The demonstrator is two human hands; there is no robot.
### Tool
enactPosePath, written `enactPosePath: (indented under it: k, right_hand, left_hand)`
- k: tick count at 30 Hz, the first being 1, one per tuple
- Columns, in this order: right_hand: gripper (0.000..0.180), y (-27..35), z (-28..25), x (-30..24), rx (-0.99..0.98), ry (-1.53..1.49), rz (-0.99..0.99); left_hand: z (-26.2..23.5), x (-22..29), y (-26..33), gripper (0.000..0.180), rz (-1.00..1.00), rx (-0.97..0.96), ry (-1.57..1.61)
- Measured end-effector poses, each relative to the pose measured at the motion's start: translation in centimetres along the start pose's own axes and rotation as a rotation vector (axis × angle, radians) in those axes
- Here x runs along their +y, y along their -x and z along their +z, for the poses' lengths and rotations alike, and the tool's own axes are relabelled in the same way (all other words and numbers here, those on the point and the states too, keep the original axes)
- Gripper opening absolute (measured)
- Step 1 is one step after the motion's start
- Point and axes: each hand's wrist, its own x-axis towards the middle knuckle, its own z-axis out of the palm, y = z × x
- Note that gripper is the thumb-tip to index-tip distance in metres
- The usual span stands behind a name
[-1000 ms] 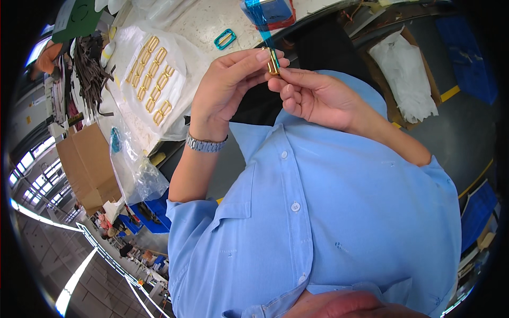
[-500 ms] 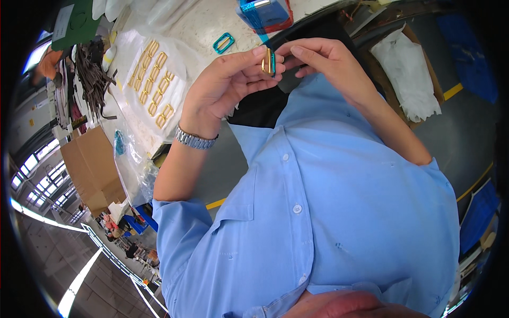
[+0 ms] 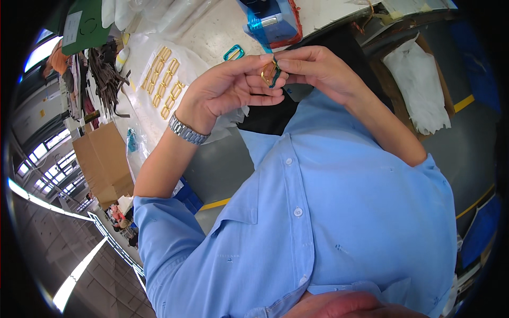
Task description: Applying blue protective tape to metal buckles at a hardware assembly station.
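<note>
A gold rectangular slide buckle (image 3: 263, 76), with blue-green film along one side, is held between both hands above the table's front edge. My left hand (image 3: 228, 87), with a metal watch on its wrist, pinches it by thumb and fingers, the palm turned up. From the right, my right hand (image 3: 321, 71) has its thumb and fingers closed on the film side. Behind the left fingers, another buckle wrapped in blue-green film (image 3: 233, 52) lies on the table. Several bare gold buckles (image 3: 173, 65) sit in rows on a white sheet at the left.
A blue tape dispenser (image 3: 286, 31) with blue-green tape stands at the back, beyond my hands. Dark strips (image 3: 103, 71) hang at the far left, above a brown cardboard piece (image 3: 103, 164). At right is a carton holding white sheeting (image 3: 416, 85).
The buckle has turned, so its open frame now shows more. My right thumb and fingers have come in onto its film side. The whole view has shifted slightly.
</note>
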Motion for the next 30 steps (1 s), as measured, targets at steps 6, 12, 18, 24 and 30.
enactPosePath:
  k: [6,12,18,24,30]
  right_hand:
    - [0.031,-0.1,-0.6,-1.0,-0.076,-0.045,0.087]
    - [0.024,-0.6,-0.3,-2.2,-0.137,-0.047,0.123]
    - [0.025,-0.5,0.6,-2.1,-0.056,-0.024,0.098]
    - [0.024,0.8,1.8,-1.5,-0.013,-0.257,0.068]
    - [0.025,1.6,3.7,-1.1,0.061,-0.331,0.100]
  left_hand:
    - [0.5,0.6,-0.3,0.031,-0.042,-0.018,-0.006]
    - [0.7,0.9,-0.5,0.035,-0.065,-0.053,0.022]
    - [0.7,0.8,-0.2,0.040,-0.055,-0.008,0.012]
    - [2.8,-2.7,2.7,0.037,0.485,0.355,-0.524]
    - [4.6,-10.1,0.3,0.017,1.148,0.560,-0.605]
